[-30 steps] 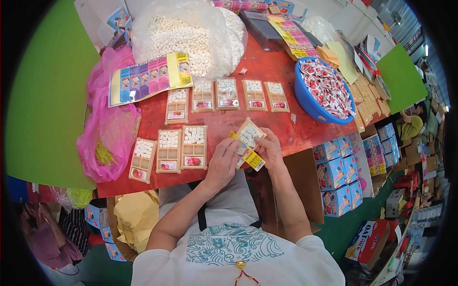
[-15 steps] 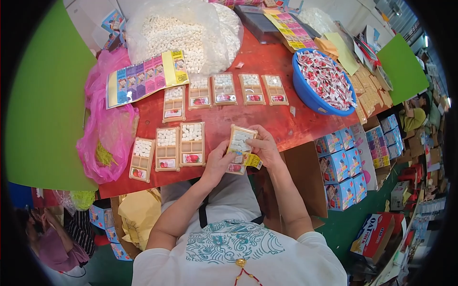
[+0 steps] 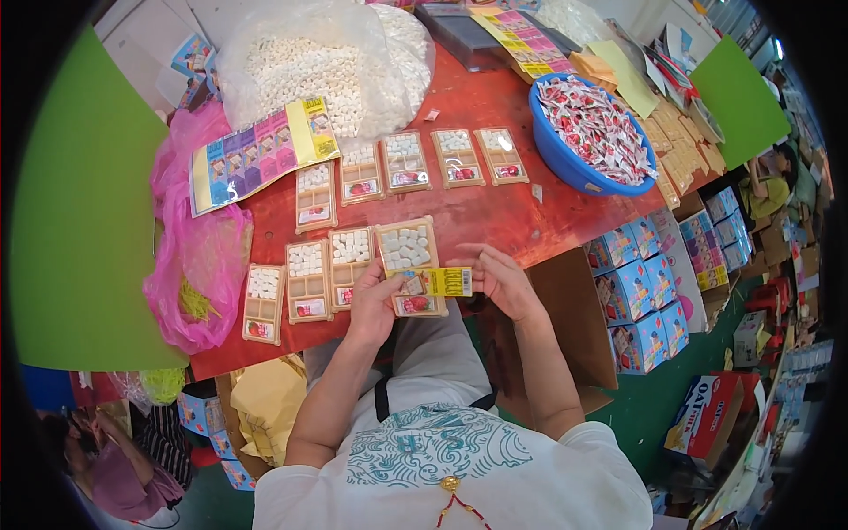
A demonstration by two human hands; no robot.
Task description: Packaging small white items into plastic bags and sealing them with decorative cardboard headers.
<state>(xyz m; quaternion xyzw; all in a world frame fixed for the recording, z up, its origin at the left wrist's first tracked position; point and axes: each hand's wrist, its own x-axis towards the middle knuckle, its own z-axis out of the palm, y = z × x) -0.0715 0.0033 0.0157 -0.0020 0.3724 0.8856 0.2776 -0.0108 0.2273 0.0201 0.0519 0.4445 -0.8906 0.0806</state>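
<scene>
Both forearms rising from the lower centre of the frame, left hand (image 3: 375,305) curled with fingers closed in a grip, right hand (image 3: 501,281) beside it, fingers loosely extended leftward
</scene>
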